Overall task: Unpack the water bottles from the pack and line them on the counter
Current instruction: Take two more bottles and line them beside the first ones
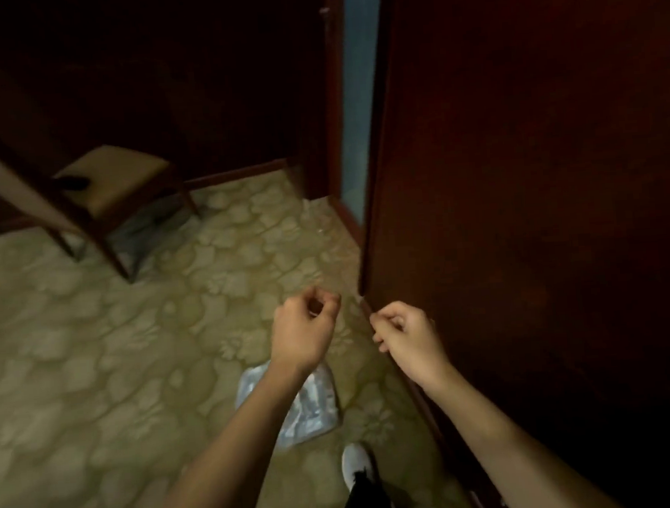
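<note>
One pack point(311, 408), two empty hands

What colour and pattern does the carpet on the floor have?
The carpet is pale olive-beige with a lighter, rounded flower-like pattern, seen in the head view.

Both arms reach forward over a patterned carpet point(95, 369). The left hand point(305, 331) and right hand point(404, 334) hang with fingers curled, holding nothing. A plastic-wrapped pack point(316, 406) lies at six o'clock, partly under the left forearm. A chair point(118, 189) stands at ten o'clock, a dark wooden door point(537, 160) at three.
</note>
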A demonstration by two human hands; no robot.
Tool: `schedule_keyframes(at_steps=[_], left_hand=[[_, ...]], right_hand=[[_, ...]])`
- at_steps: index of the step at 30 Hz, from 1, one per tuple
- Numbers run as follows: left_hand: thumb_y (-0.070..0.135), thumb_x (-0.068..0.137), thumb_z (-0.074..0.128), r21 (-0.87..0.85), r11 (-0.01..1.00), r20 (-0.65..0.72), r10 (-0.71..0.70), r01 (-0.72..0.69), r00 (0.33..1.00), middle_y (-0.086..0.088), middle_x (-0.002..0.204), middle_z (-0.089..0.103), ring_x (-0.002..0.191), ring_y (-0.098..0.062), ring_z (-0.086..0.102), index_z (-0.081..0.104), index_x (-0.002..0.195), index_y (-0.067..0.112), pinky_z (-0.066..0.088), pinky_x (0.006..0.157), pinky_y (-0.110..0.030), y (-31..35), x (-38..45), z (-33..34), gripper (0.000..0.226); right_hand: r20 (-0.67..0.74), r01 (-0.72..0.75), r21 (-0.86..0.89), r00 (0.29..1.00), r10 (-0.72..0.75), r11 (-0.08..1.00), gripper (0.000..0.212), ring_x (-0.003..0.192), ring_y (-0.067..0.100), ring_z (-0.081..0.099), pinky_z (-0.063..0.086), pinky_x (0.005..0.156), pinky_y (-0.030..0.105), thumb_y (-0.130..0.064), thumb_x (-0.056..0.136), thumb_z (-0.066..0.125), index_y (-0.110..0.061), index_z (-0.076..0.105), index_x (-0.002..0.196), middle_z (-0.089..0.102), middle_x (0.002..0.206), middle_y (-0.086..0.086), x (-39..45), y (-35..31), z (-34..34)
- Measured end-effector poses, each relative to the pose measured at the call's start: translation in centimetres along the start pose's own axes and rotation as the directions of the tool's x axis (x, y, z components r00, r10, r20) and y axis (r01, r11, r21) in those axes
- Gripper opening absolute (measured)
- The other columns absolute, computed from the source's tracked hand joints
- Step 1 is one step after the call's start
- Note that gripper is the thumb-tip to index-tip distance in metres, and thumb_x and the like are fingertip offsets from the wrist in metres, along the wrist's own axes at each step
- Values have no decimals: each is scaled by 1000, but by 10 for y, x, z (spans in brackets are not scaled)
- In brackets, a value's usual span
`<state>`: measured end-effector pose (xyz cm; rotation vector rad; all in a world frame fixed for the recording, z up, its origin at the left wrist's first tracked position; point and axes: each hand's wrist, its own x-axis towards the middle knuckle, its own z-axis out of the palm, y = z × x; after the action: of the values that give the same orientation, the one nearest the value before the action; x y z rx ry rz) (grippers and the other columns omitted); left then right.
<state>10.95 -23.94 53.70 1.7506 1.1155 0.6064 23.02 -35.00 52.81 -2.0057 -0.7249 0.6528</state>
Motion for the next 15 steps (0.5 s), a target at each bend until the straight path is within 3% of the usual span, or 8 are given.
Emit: schedule_keyframes(at_steps=[2,6,10,15], left_hand=[[31,96,62,24,995,-34,-98,99,995,-2,74,72,74,-23,72,67,77,26,60,74,-45,-32,15,-8,20],[31,98,59,94,956,-52,-276,280,960,-3,79,74,75,-21,73,68,87,24,60,79,-42,-84,42,-9,17],[32,99,58,108,916,-42,-384,386,922,-7,89,76,82,-24,73,72,102,13,60,81,-42,-111,66,2,24],[36,97,59,84,848,-61,-519,523,852,-5,93,75,83,-24,73,68,106,20,59,79,-40,-152,88,13,21]], right_hand=[[115,-50,10,992,48,999,15,61,22,62,51,69,35,-14,93,63,-16,63,78,67,68,7,27,11,28],[267,-163,-34,949,166,986,16,80,29,69,56,82,45,-24,90,64,-28,60,75,70,79,4,74,38,68],[360,-232,-58,902,237,971,11,85,27,70,57,86,48,-30,89,63,-31,58,80,70,84,2,108,47,93],[474,-299,-134,818,327,945,6,84,27,70,58,83,50,-34,85,62,-29,60,84,71,86,4,147,71,137]])
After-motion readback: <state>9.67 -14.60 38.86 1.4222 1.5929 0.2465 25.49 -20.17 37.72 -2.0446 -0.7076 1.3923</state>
